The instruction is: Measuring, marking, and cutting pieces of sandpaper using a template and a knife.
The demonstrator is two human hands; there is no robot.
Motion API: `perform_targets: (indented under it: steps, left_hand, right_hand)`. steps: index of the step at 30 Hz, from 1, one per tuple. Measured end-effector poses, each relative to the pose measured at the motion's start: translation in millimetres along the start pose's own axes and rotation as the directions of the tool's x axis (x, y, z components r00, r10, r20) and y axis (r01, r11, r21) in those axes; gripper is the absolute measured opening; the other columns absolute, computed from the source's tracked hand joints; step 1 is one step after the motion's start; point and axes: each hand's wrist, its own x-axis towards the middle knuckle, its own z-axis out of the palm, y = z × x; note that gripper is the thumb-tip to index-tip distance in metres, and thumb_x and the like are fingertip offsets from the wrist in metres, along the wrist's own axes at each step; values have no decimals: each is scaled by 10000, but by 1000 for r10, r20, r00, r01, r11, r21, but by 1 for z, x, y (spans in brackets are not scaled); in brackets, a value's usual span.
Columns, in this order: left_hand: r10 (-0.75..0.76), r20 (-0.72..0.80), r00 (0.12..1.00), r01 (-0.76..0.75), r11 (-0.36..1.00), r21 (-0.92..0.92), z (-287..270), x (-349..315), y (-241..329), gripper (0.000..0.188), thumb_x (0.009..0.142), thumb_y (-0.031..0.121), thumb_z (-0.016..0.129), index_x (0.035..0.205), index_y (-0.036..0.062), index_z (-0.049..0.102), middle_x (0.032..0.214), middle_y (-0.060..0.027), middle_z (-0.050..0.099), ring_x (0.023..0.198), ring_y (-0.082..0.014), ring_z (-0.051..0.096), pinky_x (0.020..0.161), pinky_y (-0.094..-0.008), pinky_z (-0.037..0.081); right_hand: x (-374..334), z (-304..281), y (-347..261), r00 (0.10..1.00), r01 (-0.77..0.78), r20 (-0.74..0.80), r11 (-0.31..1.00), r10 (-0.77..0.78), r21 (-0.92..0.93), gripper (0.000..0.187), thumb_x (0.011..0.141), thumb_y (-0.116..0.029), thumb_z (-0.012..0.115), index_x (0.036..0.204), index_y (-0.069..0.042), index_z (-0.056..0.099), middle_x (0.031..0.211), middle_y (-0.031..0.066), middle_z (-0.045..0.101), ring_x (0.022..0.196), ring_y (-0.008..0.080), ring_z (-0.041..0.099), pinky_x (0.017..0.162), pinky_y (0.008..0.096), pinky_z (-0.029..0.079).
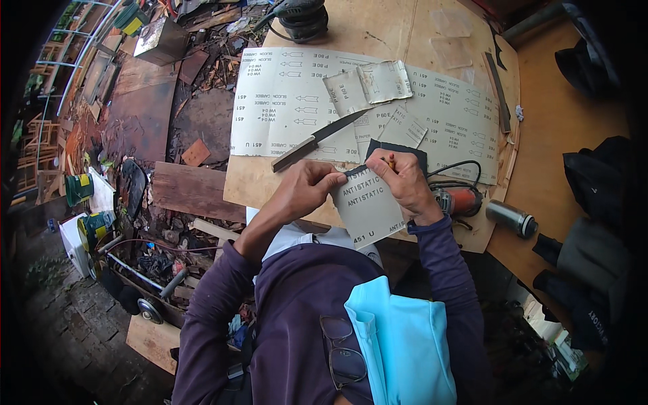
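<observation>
Between my two hands I hold a piece of sandpaper (370,210), its grey printed back facing up and its dark top edge bent over. My left hand (304,190) pinches the upper left corner with thumb and fingers. At the upper right corner, my right hand (405,181) grips the same piece. A thin reddish-yellow stick, perhaps a pencil (391,160), pokes out among the right fingers. Just beyond my hands, a long dark knife (318,140) lies across large sandpaper sheets (270,101). Folded, worn sandpaper pieces (370,88) rest on those sheets, past the knife.
The plywood tabletop (364,27) carries a dark power sander (302,19) at the far side. Right of my right hand are a red corded power tool (459,200) and a steel flask (511,219). A dark flat strip (497,93) lies along the right. Wood scraps litter the left ground.
</observation>
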Motion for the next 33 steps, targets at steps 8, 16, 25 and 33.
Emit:
perform_targets:
  steps: [8,16,25,33]
  left_hand:
    - [117,172,978,-119,993,3,-11,11,-11,382,1041,326,682,1068,-54,717,800,-93,698,765,-124,602,689,-350,505]
    - [348,-83,934,-290,873,392,30,-1,-18,263,1030,277,611,1028,22,675,842,-214,695,783,-399,674,687,-471,504]
    - [259,41,965,-262,953,149,11,-1,-1,303,1035,305,633,1027,2,646,866,-193,703,776,-301,666,697,-436,502]
    - [203,-9,979,-195,953,233,11,0,8,406,1046,405,636,1020,3,677,837,-191,696,745,-294,654,680,-446,497]
  right_hand:
    - [5,-3,-4,991,67,131,976,-41,-205,178,1008,-145,686,908,1,665,677,25,558,647,68,481,582,288,411]
    - [2,-10,13,985,-59,145,975,92,-214,229,1004,-185,723,932,32,733,740,-21,650,678,50,549,605,254,457]
    - [9,1,0,984,114,162,959,-73,-261,174,988,-171,734,944,-2,721,729,22,638,687,60,530,619,273,447]
    - [20,-11,6,974,39,224,969,17,-243,186,1016,-150,700,927,10,734,781,-29,656,730,41,550,667,233,460]
